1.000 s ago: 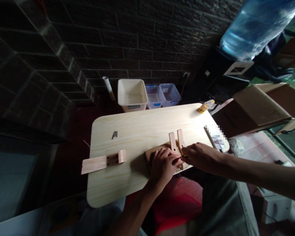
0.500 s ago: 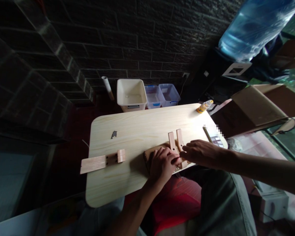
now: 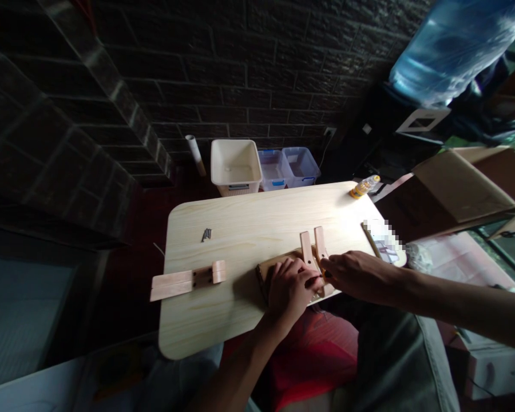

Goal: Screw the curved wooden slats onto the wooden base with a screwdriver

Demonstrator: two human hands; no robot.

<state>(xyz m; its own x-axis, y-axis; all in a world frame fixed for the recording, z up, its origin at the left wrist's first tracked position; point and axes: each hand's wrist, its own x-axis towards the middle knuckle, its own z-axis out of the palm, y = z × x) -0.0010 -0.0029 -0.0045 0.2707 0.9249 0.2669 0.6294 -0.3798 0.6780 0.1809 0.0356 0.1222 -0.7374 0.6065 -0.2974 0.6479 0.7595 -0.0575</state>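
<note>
Near the front right of the table, my left hand [image 3: 292, 286] lies over a brown block or small box [image 3: 269, 266], its fingers curled against pale wooden pieces there. Two of these wooden strips with dark holes, a left strip [image 3: 306, 247] and a right strip [image 3: 320, 241], stick out beyond my fingers. My right hand [image 3: 352, 273] is closed around what looks like a screwdriver [image 3: 326, 275]; a bit of orange handle shows, with a thin dark shaft pointing at my left fingertips. Its tip and the exact contact are hidden by my fingers.
On the pale table [image 3: 240, 217] are several dark screws [image 3: 206, 234], another wooden assembly [image 3: 189, 281] overhanging the left edge, an orange-capped bottle [image 3: 364, 187] and a phone-like object [image 3: 384, 243]. Behind stand a white bin [image 3: 236, 163] and clear bins [image 3: 300, 166]. A cardboard box [image 3: 459, 183] sits right.
The view has shifted slightly, so everything sits further right. My right hand has turned a little around the handle, and its orange part now shows. My left hand keeps its place on the wooden pieces.
</note>
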